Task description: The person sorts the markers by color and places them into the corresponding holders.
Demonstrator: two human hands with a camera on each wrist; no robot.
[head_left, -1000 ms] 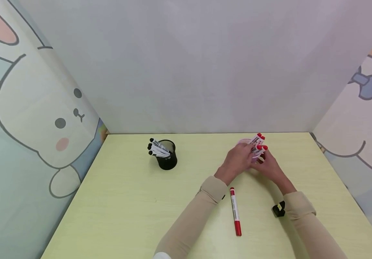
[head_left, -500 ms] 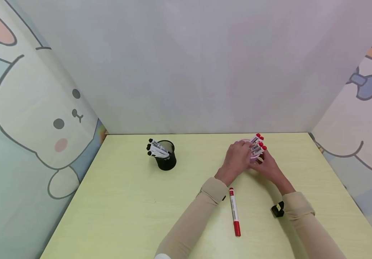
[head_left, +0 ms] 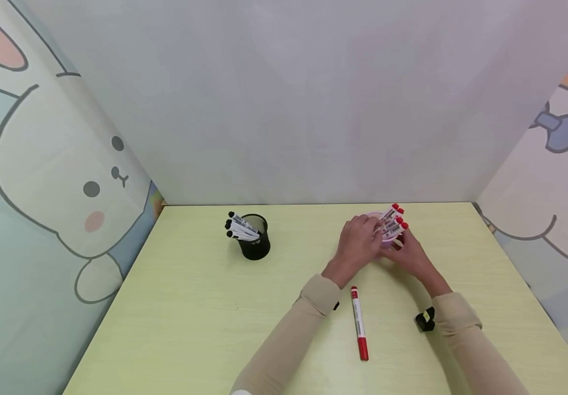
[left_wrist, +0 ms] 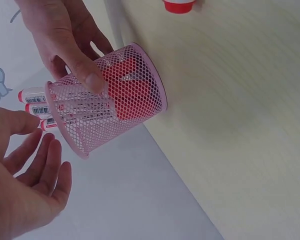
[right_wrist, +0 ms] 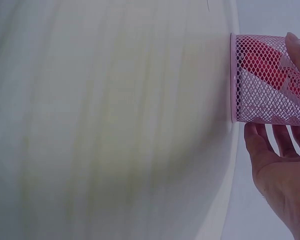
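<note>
A pink mesh pen cup (head_left: 387, 243) stands on the table with several red-ended white markers (head_left: 392, 227) leaning out of its top. My right hand (head_left: 409, 255) grips the cup's right side; in the left wrist view its thumb lies across the mesh (left_wrist: 97, 112). My left hand (head_left: 358, 242) is at the left of the cup's rim. In the left wrist view its loosely bent fingers (left_wrist: 50, 162) are close to the marker ends (left_wrist: 37, 110), with nothing visible held. Whether the thumb touches a marker, I cannot tell. The right wrist view shows the cup's base (right_wrist: 233, 80).
One red and white marker (head_left: 359, 323) lies on the table between my forearms. A black mesh pen cup (head_left: 255, 249) with several black-capped markers (head_left: 241, 227) stands at the left. A pale wall (head_left: 313, 109) rises behind the table.
The near marker ends in the pink cup have shifted up slightly. My left hand and forearm have moved a little left, away from the markers. My right hand keeps its grip on the cup.
</note>
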